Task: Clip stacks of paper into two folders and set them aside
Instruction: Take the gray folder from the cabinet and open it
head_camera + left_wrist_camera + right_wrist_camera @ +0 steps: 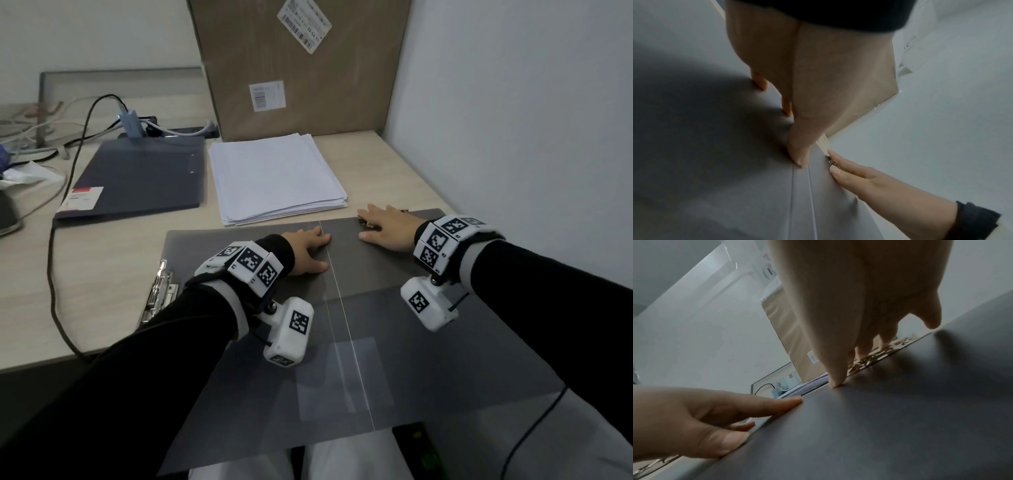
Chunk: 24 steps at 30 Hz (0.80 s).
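A grey folder (pixel 376 274) lies open and flat in front of me, its spine crease running down the middle. My left hand (pixel 308 251) presses flat on the left half beside the crease, fingers straight. On the right half, my right hand (pixel 385 226) lies flat with its fingertips touching a metal clip (pixel 366 223) at the far edge. The left wrist view shows those fingertips on the clip (pixel 831 160). Another metal clip (pixel 159 294) sits at the folder's left edge. Just beyond the folder lies a stack of white paper (pixel 274 178). A closed dark blue folder (pixel 137 174) rests at far left.
A tall cardboard box (pixel 301 68) stands against the wall behind the paper. A black cable (pixel 53 274) runs down the desk's left side from a small hub (pixel 132 123). A white wall closes the right side. The folder's near half overhangs the desk edge above my lap.
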Each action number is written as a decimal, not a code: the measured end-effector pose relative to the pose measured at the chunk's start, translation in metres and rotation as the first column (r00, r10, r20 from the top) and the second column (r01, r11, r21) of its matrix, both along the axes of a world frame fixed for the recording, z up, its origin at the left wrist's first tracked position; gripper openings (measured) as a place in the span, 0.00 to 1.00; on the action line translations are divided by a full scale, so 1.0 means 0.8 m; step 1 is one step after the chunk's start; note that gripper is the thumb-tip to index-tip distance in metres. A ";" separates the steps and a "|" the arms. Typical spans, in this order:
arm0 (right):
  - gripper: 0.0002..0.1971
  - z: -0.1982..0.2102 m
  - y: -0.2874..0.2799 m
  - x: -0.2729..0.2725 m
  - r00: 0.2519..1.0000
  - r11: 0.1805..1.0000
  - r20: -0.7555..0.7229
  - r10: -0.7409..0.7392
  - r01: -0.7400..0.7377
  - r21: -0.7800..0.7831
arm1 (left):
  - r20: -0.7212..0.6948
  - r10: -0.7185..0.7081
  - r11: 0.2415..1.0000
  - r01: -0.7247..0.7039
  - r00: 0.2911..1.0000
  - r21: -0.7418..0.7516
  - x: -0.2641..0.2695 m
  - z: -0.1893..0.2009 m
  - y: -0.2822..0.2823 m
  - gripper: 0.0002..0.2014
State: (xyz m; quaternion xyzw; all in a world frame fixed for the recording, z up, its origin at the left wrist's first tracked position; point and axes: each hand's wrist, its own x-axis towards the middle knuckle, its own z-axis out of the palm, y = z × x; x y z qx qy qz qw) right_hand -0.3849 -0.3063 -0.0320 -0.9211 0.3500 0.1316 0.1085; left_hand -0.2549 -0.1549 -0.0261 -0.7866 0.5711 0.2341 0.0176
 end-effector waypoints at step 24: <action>0.12 0.035 -0.049 -0.052 0.717 0.901 0.579 -0.388 0.428 0.074 | 0.003 -0.012 1.000 0.012 1.000 0.013 -0.003 0.001 0.003 0.34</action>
